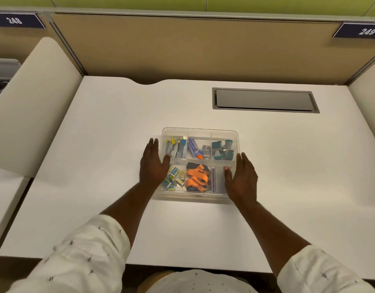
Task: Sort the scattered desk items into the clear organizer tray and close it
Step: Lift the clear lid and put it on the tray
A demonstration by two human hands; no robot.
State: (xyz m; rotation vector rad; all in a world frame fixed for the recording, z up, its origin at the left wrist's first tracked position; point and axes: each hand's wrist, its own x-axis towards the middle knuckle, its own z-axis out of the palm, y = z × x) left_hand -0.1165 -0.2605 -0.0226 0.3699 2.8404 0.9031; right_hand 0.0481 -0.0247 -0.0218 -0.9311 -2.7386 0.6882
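Flanking the clear organizer tray (200, 132) in the middle of the surface (98, 144), left hand (154, 166) and right hand (242, 178) spread open. Likely handles light, stiff, slick; wants a level hold on both side walls.

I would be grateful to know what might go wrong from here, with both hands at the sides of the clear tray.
1. The left hand and right hand flank the clear plastic organizer tray with straight fingers, not gripping it; an uneven push may slide it across the white desk.
2. The bunched orange lanyard in the near middle compartment may sit high and hinder a lid; whether one is on, I cannot tell.
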